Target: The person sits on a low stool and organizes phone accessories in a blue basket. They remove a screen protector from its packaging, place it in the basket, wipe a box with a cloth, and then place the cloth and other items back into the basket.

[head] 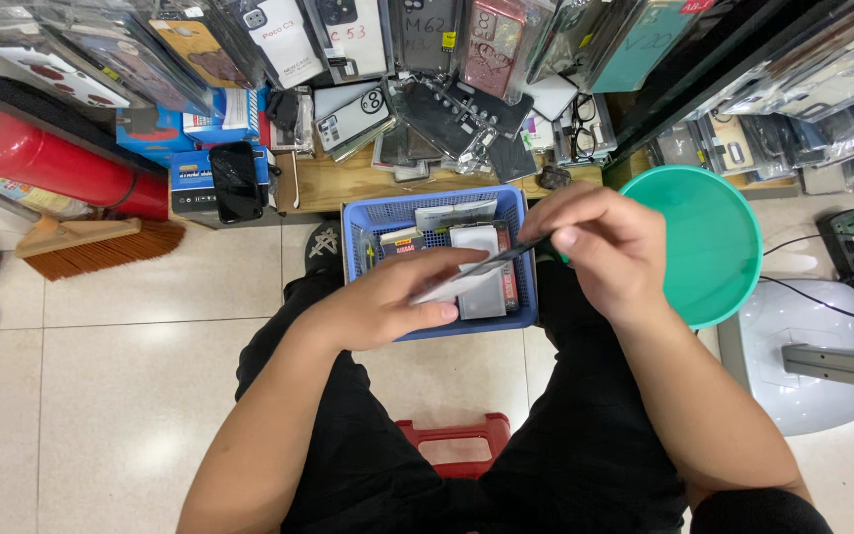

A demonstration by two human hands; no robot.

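Note:
Both my hands hold one thin flat packet [481, 270] above a blue plastic basket [427, 210]. My left hand [387, 302] grips the packet's near end, thumb along its edge. My right hand [600, 242] pinches the far end between thumb and fingers. The packet is dark on one side and pale on the other, tilted edge-on to me. Inside the basket stand several flat packets in white, grey and red [486, 247]. The basket rests across my knees, over black trousers.
A round green basin [709, 242] sits right of the basket. A low wooden shelf [348, 183] piled with packaged phone cases runs along the back. A red extinguisher [51, 163], a brush [101, 245], a white fan base [808, 351], a power strip [850, 247] and a red stool [457, 440] surround me.

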